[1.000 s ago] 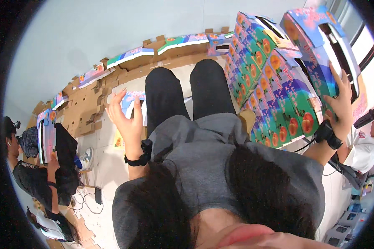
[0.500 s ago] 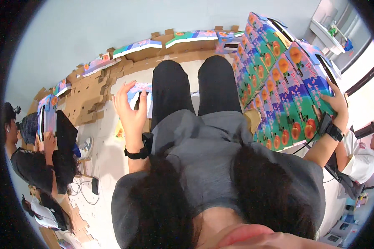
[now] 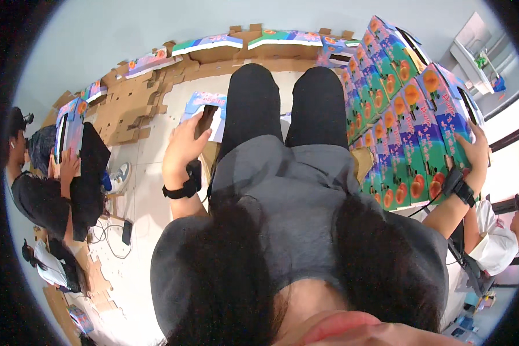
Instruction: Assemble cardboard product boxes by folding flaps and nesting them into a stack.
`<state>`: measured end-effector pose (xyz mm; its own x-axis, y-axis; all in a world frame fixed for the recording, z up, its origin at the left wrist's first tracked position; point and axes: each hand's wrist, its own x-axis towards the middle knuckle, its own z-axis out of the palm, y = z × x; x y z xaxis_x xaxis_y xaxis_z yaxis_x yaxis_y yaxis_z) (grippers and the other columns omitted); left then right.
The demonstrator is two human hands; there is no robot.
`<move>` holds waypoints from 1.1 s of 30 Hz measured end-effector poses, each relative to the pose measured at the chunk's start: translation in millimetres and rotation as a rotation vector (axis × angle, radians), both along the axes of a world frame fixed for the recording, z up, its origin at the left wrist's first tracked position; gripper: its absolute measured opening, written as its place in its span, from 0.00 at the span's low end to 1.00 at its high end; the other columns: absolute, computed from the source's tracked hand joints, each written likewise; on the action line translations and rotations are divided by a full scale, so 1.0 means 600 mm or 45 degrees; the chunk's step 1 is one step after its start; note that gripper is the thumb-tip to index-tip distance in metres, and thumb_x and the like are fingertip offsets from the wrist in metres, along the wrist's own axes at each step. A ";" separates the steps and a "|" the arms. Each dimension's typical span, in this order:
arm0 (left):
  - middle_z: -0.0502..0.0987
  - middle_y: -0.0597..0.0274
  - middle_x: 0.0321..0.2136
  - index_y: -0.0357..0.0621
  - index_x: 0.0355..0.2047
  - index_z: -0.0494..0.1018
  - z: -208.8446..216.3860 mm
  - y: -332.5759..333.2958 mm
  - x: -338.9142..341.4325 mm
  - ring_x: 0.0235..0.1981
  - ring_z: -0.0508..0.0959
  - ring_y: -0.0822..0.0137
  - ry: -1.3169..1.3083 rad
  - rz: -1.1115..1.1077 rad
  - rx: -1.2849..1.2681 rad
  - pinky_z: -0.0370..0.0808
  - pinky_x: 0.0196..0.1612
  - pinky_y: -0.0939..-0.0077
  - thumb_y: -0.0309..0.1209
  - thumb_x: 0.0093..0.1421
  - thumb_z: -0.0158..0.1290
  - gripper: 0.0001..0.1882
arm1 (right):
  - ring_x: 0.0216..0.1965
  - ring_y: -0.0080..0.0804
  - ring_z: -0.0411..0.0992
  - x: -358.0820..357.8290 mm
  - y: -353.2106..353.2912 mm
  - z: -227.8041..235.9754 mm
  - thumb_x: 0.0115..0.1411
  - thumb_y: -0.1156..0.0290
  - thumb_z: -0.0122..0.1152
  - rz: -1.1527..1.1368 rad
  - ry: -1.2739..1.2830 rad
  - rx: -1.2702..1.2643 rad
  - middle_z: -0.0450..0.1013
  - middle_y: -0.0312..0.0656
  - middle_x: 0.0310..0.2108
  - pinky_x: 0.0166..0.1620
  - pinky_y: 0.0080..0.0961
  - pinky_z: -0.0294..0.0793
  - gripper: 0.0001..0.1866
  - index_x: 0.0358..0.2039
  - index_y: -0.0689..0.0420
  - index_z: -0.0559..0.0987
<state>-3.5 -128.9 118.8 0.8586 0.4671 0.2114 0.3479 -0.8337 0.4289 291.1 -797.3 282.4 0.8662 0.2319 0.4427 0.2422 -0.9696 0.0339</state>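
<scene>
My left hand [image 3: 183, 147] is open, fingers spread and thumb apart, beside a pale printed carton [image 3: 216, 104] with a dark handle slot, left of my knees. The fingertips reach its near edge; I cannot tell whether they touch it. On the right, my right hand [image 3: 474, 151] lies with spread fingers against the near end of the outermost carton [image 3: 438, 109] in a stacked row. This carton is purple, blue and green with peach pictures. Both wrists wear black bands with small devices.
More peach cartons [image 3: 380, 57] stand stacked behind at the right. Flattened brown cardboard [image 3: 121, 109] and printed carton pieces lie along the wall. At the left, a seated person [image 3: 46, 196] holds a printed carton [image 3: 69, 130]. Another person [image 3: 496, 245] sits at the right. Cables and a black device [image 3: 127, 232] lie on the floor.
The view has shifted, moving the scene rightward. My left hand is closer to the pale carton, whose handle slot shows more. My right hand stays at the stack's end carton.
</scene>
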 end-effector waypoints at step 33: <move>0.74 0.42 0.55 0.38 0.61 0.67 -0.380 0.168 -0.005 0.57 0.75 0.51 -0.034 0.152 -0.479 0.70 0.59 0.65 0.39 0.62 0.55 0.29 | 0.39 0.36 0.76 0.090 0.323 -0.407 0.59 0.58 0.64 0.457 0.875 0.650 0.79 0.47 0.38 0.43 0.33 0.73 0.18 0.39 0.61 0.81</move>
<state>-6.2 -28.1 -109.2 0.7900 0.6124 0.0282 0.4175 -0.5711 0.7068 344.8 -603.8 38.3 0.8903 0.4550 -0.0191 0.3392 -0.6904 -0.6390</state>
